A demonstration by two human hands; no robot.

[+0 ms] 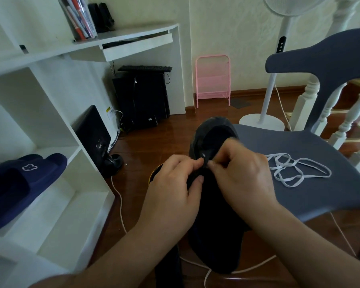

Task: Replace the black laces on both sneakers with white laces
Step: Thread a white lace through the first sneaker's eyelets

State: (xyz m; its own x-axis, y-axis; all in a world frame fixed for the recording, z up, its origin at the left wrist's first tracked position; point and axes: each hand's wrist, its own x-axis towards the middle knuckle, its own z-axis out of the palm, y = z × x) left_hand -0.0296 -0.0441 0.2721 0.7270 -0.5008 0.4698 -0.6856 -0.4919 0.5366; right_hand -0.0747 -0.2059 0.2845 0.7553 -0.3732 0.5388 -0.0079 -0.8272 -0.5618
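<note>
My left hand (173, 190) and right hand (240, 173) both pinch the black lace (205, 163) on the black sneaker (214, 215), white laces (297, 169) lying on the blue chair (312, 194) beside.

Setting: home, a lived-in room with a study corner. Evidence: white desk (133, 36) beyond the hands, computer tower (141, 98) under it on wood floor (154, 142). White shelf (50, 125) left of the hands, slippers (23, 183) on it. Chair (320, 163) and fan (268, 96) to the right. Banister (306, 100) far right.
</note>
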